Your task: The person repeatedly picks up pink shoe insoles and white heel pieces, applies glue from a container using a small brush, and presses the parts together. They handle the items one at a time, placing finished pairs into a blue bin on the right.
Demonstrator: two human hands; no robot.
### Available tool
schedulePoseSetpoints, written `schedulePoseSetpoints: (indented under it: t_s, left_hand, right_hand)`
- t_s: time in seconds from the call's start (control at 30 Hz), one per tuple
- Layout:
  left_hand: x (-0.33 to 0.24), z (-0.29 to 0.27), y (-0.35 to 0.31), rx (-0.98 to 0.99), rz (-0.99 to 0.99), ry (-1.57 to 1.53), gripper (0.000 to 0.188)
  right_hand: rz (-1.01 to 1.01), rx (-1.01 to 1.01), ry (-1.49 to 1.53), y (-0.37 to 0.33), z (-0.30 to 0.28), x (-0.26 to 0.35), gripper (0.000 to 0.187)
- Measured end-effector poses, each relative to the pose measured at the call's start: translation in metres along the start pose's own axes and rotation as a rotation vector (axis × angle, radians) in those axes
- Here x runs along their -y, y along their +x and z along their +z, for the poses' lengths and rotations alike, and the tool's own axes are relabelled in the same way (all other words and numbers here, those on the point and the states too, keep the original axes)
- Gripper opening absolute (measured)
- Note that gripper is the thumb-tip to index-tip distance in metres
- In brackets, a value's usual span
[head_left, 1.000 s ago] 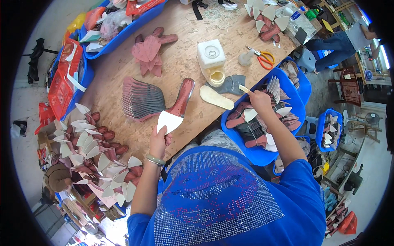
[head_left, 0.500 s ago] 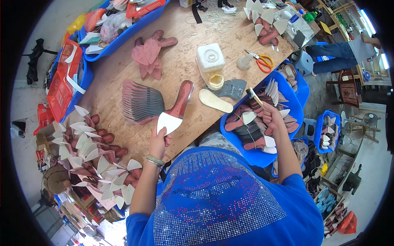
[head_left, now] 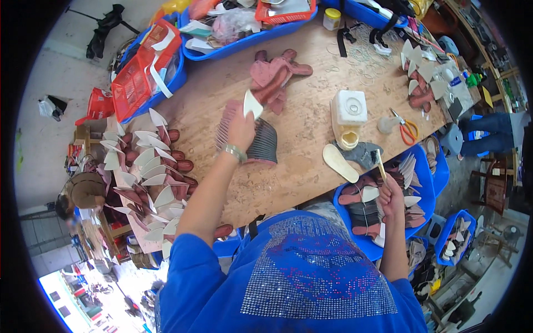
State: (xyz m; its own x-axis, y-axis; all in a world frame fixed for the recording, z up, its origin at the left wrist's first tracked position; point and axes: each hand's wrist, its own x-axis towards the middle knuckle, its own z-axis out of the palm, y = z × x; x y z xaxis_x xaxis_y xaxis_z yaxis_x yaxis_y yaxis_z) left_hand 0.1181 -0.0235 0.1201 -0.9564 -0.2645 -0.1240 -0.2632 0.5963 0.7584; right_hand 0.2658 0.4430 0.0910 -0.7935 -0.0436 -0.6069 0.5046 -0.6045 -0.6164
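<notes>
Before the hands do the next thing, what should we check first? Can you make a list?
1. Left hand has a firm grip on the white pointed piece: ok, it is pinched at its lower end.
2. Right hand holds the brush: ok, bristles point up.
3. Fanned row of soles lies flat on the wooden table: ok.
4. White glue jug stands upright: ok.
5. Glue on the brush: cannot tell, too small.
6. Cream insole lies fully on the table: not ok, it sits at the edge beside the blue bin.
</notes>
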Motion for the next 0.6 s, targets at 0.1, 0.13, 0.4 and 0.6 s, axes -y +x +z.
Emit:
schedulePoseSetpoints:
  t_s: [0.1,0.13,0.4,0.6]
  left_hand:
    - [-0.017,-0.003,0.058,-0.046,0.104,0.374,0.034]
    - [-0.029,-0.003,0.07,-0.01,0.078,0.448,0.037]
    - [0.028,0.064,0.05,0.169,0.243,0.644,0.043]
    - [0.094,0.053,-0.098,0.346,0.415,0.401,0.04]
  right_hand:
    - [-0.018,-0.035,-0.001,-0.008,0.011,0.001,0.038]
    - [-0.039,-0.043,-0.004,-0.009,0.012,0.001,0.039]
    - [-0.091,-0.101,-0.021,-0.014,0.009,-0.009,0.04]
    - [-0.03,-0.111,-0.028,-0.006,0.021,-0.016,0.036]
